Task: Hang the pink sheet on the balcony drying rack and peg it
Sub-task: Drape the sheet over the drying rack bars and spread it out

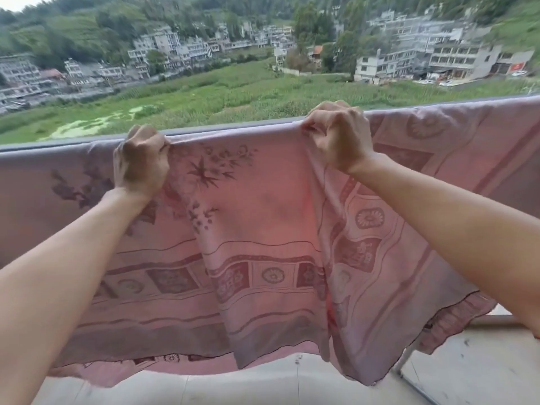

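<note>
Sheet: the pink sheet (263, 206) hangs draped over the top bar of the drying rack (87, 141), patterned face toward the camera, its lower edge loose just above the balcony floor (292, 387).
Lie of the cloth: flat at far left and right, but bunched into vertical folds between the two hands, with one long fold dropping lower than the rest.
Left hand: the left hand (140, 162) is fisted at the bar, fingers (157, 147) clamped on the sheet's top fold.
Right hand: the right hand (336, 135) pinches the top fold at the bar, fingers (309, 127) closed on the cloth.
Step in hand: by my reading, spreading the sheet along the bar before pegging.
How to do it well: draw the hands apart along the bar so the middle folds flatten, keeping the cloth on top of the rail and even on both sides so it will not slide off.
Pegs: none visible; pegging looks not yet begun.
Beyond: green field and hillside buildings (438, 54) past the rail.
</note>
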Demonstrator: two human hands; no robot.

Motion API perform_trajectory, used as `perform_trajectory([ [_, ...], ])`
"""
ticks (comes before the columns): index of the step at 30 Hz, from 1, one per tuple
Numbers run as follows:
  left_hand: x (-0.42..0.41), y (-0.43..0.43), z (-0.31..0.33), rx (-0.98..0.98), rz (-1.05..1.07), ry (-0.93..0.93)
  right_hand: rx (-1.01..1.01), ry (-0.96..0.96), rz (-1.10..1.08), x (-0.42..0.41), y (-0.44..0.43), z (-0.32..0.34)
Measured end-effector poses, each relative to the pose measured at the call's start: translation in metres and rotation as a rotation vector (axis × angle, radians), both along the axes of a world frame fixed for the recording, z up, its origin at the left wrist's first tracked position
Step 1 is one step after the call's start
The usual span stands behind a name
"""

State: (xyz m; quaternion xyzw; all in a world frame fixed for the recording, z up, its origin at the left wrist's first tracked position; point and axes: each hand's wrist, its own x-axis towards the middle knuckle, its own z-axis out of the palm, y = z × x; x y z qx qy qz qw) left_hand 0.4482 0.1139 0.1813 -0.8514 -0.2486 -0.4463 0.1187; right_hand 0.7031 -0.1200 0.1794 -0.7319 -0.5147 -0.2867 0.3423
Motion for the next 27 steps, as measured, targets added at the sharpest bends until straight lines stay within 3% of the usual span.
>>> perform_trajectory([
  [4, 0.012, -0.063, -0.033, 0.03, -0.16, -0.117, 0.082, 0.029, -0.098, 0.039, -0.057, 0.026],
  [7, -0.014, -0.093, -0.078, 0.019, -0.225, -0.088, 0.16, 0.002, -0.127, 0.04, -0.076, 0.037],
  [11, -0.005, -0.124, -0.104, 0.013, -0.27, 0.04, -0.122, -0.212, 0.088, 0.015, -0.067, 0.026],
  [14, 0.008, -0.133, -0.102, -0.021, -0.262, 0.084, -0.31, -0.342, 0.098, 0.001, -0.04, 0.008],
  [19, 0.028, -0.146, -0.085, -0.022, -0.237, 0.036, -0.154, -0.404, 0.033, 0.036, -0.023, -0.011],
  [22, 0.027, -0.14, -0.07, 0.001, -0.182, -0.024, -0.116, -0.366, 0.119, 0.037, -0.03, -0.017],
  [27, 0.027, -0.13, -0.093, 0.08, -0.281, 0.142, -0.134, -0.363, 0.197, 0.035, -0.069, -0.057],
])
